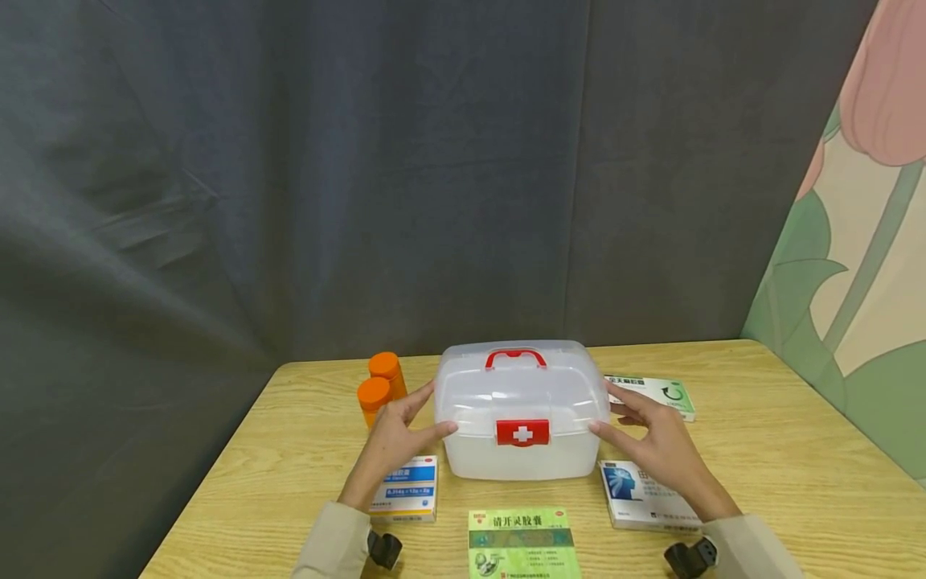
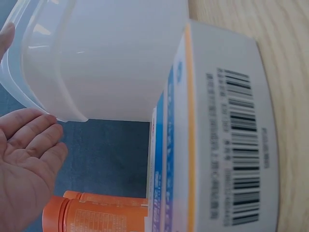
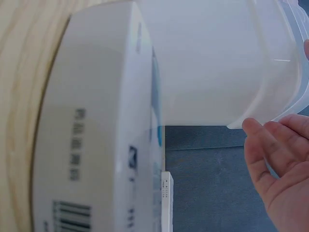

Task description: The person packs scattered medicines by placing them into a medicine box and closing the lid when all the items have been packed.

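A translucent first-aid box with a red handle and a red latch bearing a white cross stands on the table, its lid down. My left hand holds its left end, thumb on the front and fingers at the side. At the right end my right hand holds it the same way. In the left wrist view, the left fingertips meet the lid's rim. The right wrist view has the right fingertips at the rim on the other end.
Two orange bottles stand behind my left hand. A blue-and-white medicine box lies front left, a green one front middle, and a white one under my right wrist. Another green-and-white box lies back right. A dark curtain hangs behind.
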The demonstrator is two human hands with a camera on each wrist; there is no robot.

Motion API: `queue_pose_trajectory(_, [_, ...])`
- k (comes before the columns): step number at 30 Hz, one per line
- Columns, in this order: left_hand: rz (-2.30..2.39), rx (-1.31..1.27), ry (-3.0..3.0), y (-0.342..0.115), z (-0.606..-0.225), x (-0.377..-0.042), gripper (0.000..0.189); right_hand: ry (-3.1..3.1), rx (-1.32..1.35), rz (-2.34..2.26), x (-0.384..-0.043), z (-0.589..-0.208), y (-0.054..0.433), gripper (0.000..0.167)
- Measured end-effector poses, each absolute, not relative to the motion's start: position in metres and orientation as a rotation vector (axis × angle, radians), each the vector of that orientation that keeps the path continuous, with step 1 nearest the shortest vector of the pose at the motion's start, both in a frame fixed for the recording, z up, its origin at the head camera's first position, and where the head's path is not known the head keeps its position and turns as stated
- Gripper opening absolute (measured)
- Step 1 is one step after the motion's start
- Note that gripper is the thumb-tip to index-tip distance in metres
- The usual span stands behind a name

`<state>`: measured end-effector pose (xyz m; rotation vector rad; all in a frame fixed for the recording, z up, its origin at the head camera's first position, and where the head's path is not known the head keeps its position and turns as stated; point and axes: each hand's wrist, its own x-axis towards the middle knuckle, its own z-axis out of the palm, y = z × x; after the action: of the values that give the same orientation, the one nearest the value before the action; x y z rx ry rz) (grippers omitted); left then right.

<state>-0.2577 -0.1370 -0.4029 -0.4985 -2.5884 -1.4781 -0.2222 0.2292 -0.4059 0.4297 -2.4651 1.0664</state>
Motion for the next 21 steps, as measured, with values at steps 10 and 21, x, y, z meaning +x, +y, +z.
queue_pose_trajectory(10, [-1.483,-0.471,-2.581,-0.1360,-0.3986,-0.2573,0.078,-2.412,0.474,1.034,-0.2252,-0.4038,0.2312,0.058])
queue_pose_trajectory(21, [-1.563,-0.463,-2.522,-0.1301,-0.3947,-0.2612,0.074,-2.379,0.466,1.086,-0.2260,-0.3973,0.2329,0.053])
